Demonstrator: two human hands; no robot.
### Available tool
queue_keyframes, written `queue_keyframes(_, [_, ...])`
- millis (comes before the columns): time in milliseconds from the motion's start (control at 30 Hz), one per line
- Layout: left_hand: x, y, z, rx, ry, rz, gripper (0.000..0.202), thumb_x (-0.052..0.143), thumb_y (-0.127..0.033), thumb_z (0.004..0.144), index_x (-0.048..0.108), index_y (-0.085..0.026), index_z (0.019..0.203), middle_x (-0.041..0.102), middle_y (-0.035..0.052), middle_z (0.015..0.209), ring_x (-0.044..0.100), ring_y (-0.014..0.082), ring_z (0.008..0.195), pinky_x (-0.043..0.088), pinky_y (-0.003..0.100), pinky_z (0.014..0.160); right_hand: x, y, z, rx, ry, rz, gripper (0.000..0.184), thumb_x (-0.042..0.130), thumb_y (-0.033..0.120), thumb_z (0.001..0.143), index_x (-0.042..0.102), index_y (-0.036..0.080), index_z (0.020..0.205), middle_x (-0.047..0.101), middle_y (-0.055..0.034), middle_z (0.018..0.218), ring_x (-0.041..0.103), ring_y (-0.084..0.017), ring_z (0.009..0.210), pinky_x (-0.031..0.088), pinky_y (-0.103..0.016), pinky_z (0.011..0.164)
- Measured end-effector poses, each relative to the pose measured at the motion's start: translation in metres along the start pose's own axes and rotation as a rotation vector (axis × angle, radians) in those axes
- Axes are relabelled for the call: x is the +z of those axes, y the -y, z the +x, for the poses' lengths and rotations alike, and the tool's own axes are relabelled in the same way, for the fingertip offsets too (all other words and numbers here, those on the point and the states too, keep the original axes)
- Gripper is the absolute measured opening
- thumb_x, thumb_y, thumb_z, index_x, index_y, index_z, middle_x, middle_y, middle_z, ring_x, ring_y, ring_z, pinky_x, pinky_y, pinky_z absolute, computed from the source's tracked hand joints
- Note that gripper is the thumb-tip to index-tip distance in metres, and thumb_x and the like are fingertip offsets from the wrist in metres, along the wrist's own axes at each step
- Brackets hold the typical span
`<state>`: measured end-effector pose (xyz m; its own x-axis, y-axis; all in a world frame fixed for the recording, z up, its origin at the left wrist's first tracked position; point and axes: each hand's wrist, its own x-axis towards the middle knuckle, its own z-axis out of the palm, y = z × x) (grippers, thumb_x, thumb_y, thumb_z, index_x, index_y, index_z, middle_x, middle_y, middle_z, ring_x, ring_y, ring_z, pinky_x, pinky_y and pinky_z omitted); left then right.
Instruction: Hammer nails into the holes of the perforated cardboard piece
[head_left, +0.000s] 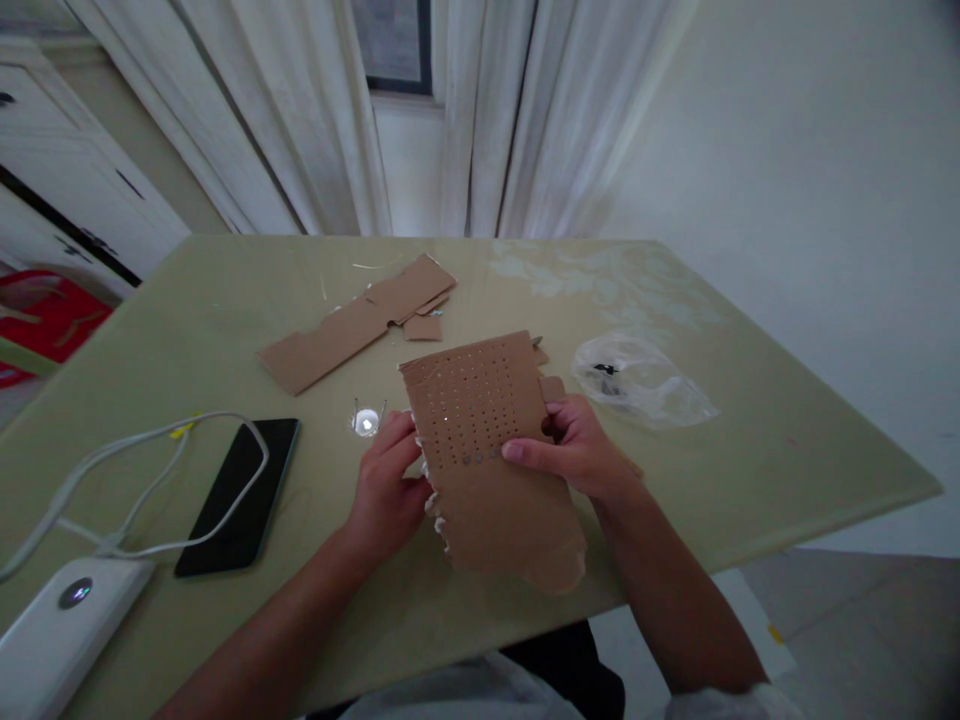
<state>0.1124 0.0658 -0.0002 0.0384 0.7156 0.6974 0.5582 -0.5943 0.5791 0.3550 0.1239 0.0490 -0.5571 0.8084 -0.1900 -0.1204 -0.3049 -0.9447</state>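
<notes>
A piece of brown cardboard (pixel 502 510) with rows of small punched holes is held up over the table, tilted towards me. Its left edge is torn and ragged. My right hand (pixel 574 450) grips the right edge, thumb flat on the front near a few small grey dots in the lowest row of holes. On the left edge, my left hand (pixel 390 485) is closed, with its fingertips reaching behind the sheet, where they are hidden. Just left of the cardboard lies a small clear round item (pixel 367 422) with thin pins beside it.
Torn cardboard strips (pixel 352 325) lie further back on the table (pixel 480 275). A clear plastic bag (pixel 649 380) with small dark pieces sits at right. At left are a black phone (pixel 236 500), a white cable (pixel 161 425) and a white power bank (pixel 75 630).
</notes>
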Motion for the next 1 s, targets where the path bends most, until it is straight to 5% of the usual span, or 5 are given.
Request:
queue_keyframes(367, [0.000,-0.001,-0.003,-0.021,-0.007,-0.032,0.012,0.074,-0.015,0.095,0.082,-0.025,0.094,0.078,0.0090,0.101,0.072,0.0255,0.092,0.061,0.039,0.072,-0.001,-0.003,-0.001,0.003,-0.001,-0.015,0.036,0.103,0.041,0.072,0.089,0.018,0.096,0.089,-0.0092,0.098,0.084,-0.021,0.077,0.069,-0.028,0.069])
queue_keyframes(633, [-0.003,-0.011,-0.005,0.015,-0.046,-0.023,0.009,0.080,-0.016,0.093,0.081,-0.023,0.088,0.078,0.0056,0.091,0.071,0.0231,0.088,0.057,0.034,0.071,0.002,0.000,0.000,0.036,0.034,-0.078,0.035,0.100,0.042,0.076,0.088,0.018,0.098,0.089,-0.0089,0.100,0.084,-0.020,0.079,0.069,-0.028,0.069])
queue_keyframes(833, [0.001,-0.002,-0.003,-0.156,0.016,-0.040,0.005,0.077,-0.017,0.094,0.079,-0.022,0.096,0.077,0.0059,0.104,0.071,0.0213,0.095,0.058,0.031,0.077,0.003,-0.003,0.001,-0.036,-0.026,-0.168,0.037,0.097,0.048,0.079,0.088,0.016,0.096,0.088,-0.0091,0.095,0.082,-0.021,0.076,0.068,-0.029,0.066])
queue_keyframes(1000, [0.002,0.003,-0.001,-0.155,-0.282,-0.030,0.035,0.069,-0.013,0.100,0.071,-0.025,0.132,0.071,0.0062,0.117,0.064,0.0176,0.089,0.054,0.032,0.076,0.004,-0.003,-0.001,-0.159,-0.132,-0.216,0.037,0.096,0.051,0.080,0.087,0.020,0.099,0.087,-0.0078,0.097,0.082,-0.023,0.080,0.069,-0.033,0.068])
